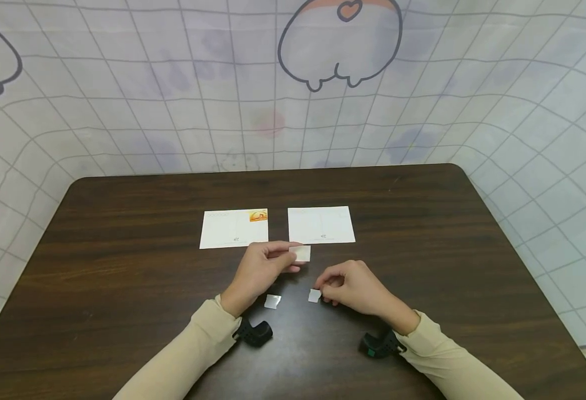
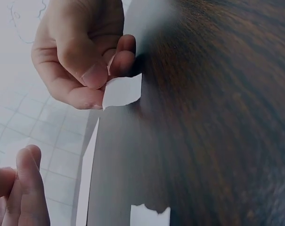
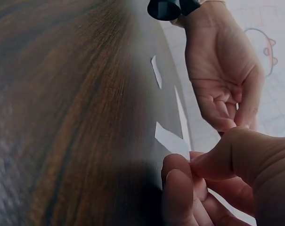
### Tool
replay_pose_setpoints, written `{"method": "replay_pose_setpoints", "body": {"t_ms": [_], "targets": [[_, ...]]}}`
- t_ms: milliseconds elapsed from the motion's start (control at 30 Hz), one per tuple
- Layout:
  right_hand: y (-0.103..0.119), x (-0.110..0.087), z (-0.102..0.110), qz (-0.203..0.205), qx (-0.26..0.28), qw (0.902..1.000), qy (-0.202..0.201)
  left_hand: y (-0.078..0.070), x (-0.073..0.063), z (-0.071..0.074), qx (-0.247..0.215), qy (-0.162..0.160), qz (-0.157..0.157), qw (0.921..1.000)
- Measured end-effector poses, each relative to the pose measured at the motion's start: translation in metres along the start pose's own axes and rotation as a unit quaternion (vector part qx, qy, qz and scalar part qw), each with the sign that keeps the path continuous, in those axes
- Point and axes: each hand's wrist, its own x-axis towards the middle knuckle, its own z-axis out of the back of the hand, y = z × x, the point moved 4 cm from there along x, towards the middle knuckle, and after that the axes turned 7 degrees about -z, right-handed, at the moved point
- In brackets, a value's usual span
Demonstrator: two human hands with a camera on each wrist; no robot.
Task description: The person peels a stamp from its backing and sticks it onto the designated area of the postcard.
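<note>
My left hand (image 1: 265, 269) pinches a small cream-white rectangular piece of paper (image 1: 301, 254) between thumb and fingers, just in front of two white postcards. The left postcard (image 1: 228, 230) bears an orange stamp (image 1: 258, 216) in its upper right corner. On the right postcard (image 1: 321, 225) only faint print shows. My right hand (image 1: 355, 286), nearer the body, pinches a small white scrap of paper (image 3: 170, 141) by its edge, low over the table. A second white scrap (image 1: 273, 301) lies on the table below the left hand.
The dark wooden table (image 1: 123, 278) has rounded far corners. A white grid-patterned curtain (image 1: 198, 111) hangs behind it and along both sides. Black wrist devices (image 1: 255, 332) sit on both cuffs.
</note>
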Motion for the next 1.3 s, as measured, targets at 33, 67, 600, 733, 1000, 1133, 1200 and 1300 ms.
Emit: {"method": "replay_pose_setpoints", "body": {"t_ms": [33, 67, 600, 733, 1000, 1133, 1200, 1300], "targets": [[0.0, 0.0, 0.0, 0.004, -0.004, 1.0, 0.0, 0.0, 0.0, 0.0, 0.001, 0.0, 0.002, 1.0], [0.001, -0.001, 0.0, 0.011, -0.012, 0.9999, -0.003, 0.0, 0.0, 0.0, 0.001, 0.0, 0.004, 1.0], [0.008, -0.006, 0.02, 0.091, -0.132, 0.9816, -0.103, -0.006, 0.001, -0.004, -0.013, 0.014, 0.009, 0.9998], [0.017, -0.01, 0.028, 0.155, -0.131, 0.9667, -0.156, -0.008, 0.001, -0.005, -0.016, 0.015, 0.015, 0.9996], [0.029, -0.013, 0.036, 0.323, -0.154, 0.8951, -0.265, -0.011, -0.001, -0.011, -0.028, 0.038, 0.02, 0.9987], [0.036, -0.015, 0.036, 0.372, -0.196, 0.8638, -0.277, -0.014, -0.002, -0.014, -0.032, 0.048, 0.022, 0.9981], [0.038, -0.016, 0.036, 0.391, -0.211, 0.8529, -0.275, -0.016, -0.001, -0.016, -0.033, 0.053, 0.021, 0.9978], [0.039, -0.018, 0.036, 0.419, -0.232, 0.8353, -0.27, -0.018, -0.001, -0.018, -0.028, 0.058, 0.02, 0.9977]]}}
